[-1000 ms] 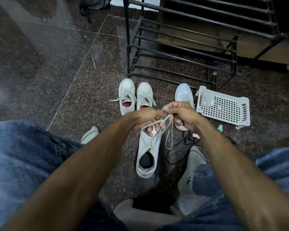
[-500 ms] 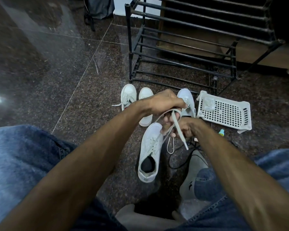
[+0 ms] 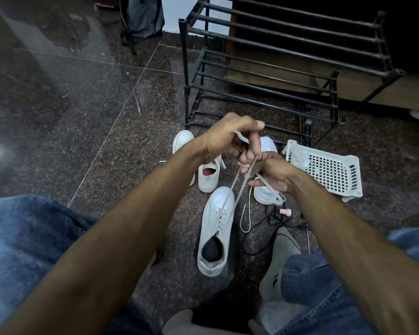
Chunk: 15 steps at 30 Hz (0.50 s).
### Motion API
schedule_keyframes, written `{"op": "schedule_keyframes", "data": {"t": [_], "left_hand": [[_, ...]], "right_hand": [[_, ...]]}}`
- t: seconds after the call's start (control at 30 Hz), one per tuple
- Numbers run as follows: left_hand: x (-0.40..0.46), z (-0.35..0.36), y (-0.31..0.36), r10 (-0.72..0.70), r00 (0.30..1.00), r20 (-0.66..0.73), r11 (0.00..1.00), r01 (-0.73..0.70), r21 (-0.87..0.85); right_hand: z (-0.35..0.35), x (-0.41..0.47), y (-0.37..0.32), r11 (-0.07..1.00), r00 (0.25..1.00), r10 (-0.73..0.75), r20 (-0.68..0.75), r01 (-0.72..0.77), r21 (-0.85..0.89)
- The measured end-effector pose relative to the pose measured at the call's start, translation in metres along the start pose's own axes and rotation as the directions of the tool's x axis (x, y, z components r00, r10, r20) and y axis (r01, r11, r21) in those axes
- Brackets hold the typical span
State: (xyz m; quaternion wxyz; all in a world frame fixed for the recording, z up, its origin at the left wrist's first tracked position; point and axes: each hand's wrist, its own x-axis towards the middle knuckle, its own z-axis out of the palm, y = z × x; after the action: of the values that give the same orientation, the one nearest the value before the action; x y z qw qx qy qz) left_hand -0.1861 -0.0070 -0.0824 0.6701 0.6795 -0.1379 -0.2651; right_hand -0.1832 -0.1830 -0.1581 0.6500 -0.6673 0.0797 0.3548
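Since half a second ago the left hand (image 3: 230, 140) has lifted higher above the white sneaker (image 3: 215, 228), drawing the shoelace (image 3: 238, 189) into taut lines from the eyelets up to the fingers. Its grip is clamped on the lace, thumb against curled fingers. The right hand (image 3: 272, 174), just below it, has its grip closed round another stretch of lace, whose end trails down past the wrist, and a slack loop hangs beside the sneaker's toe. The sneaker lies on the floor (image 3: 82, 141) between the person's knees, toe pointing away. To the right a white perforated basket (image 3: 331, 172) lies on the floor with a crumpled clear plastic piece (image 3: 298, 154) in one corner. Behind the hands, partly hidden by them, are more white shoes (image 3: 208, 177), then a black shoe rack (image 3: 264, 68). A black cable (image 3: 250, 253) and a small pink piece (image 3: 286, 212) lie near a socked foot (image 3: 276, 262).
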Motion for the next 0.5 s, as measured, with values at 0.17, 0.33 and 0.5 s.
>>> {"op": "schedule_keyframes", "data": {"t": [0.17, 0.33, 0.5], "left_hand": [[0.008, -0.011, -0.004, -0.014, 0.975, -0.22, 0.999, 0.002, -0.054], [0.012, -0.018, -0.046, -0.14, 0.863, -0.485, 0.99, 0.128, -0.057], [-0.006, -0.007, -0.101, -0.374, 0.77, -0.517, 0.864, 0.491, 0.107]], "right_hand": [[0.0, -0.008, -0.004, 0.998, 0.983, -0.032, 0.179, 0.042, -0.055], [0.004, -0.002, 0.0, 0.991, 0.995, -0.103, -0.003, 0.102, -0.085], [0.008, 0.009, 0.007, 0.998, 0.97, -0.062, -0.235, 0.066, 0.009]]}}
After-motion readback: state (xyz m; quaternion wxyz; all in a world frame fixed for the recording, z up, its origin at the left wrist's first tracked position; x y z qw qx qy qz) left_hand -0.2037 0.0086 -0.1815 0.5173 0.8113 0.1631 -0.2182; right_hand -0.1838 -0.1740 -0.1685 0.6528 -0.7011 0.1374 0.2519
